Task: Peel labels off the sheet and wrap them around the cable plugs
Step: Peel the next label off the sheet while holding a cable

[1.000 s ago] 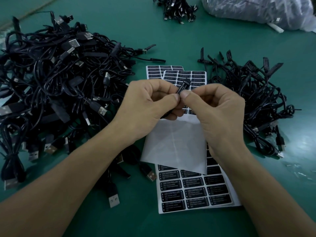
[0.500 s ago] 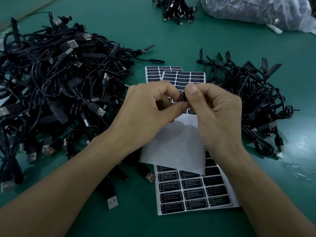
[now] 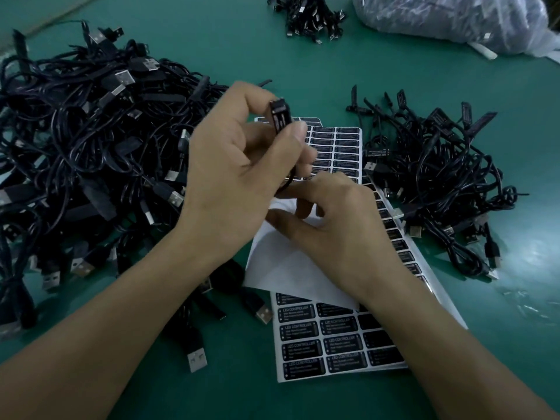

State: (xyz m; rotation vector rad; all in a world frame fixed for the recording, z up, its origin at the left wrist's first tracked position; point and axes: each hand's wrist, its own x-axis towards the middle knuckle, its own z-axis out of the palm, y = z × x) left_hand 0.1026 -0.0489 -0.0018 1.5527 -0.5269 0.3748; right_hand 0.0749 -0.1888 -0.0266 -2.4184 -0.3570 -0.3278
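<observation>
My left hand (image 3: 230,177) grips a black cable plug (image 3: 280,116) between thumb and fingers and holds it upright above the table, a black label around it. Its thin cable hangs down to the index fingertip of my right hand (image 3: 342,231). That hand sits lower with curled fingers, over a blank white backing sheet (image 3: 281,268); whether it pinches the cable I cannot tell. Under the white sheet lies a label sheet (image 3: 333,344) with rows of black "LED CONTROLLER" labels. Another label sheet (image 3: 339,144) lies farther back.
A big heap of black USB cables (image 3: 91,147) fills the left of the green table (image 3: 530,268). A smaller pile of labelled cables (image 3: 439,177) lies on the right. At the far edge are a cable bundle (image 3: 309,16) and a clear plastic bag (image 3: 439,19).
Both hands were pinching the plug together. Now my left hand has lifted the plug up alone, and my right hand has let go of it and dropped toward the white sheet.
</observation>
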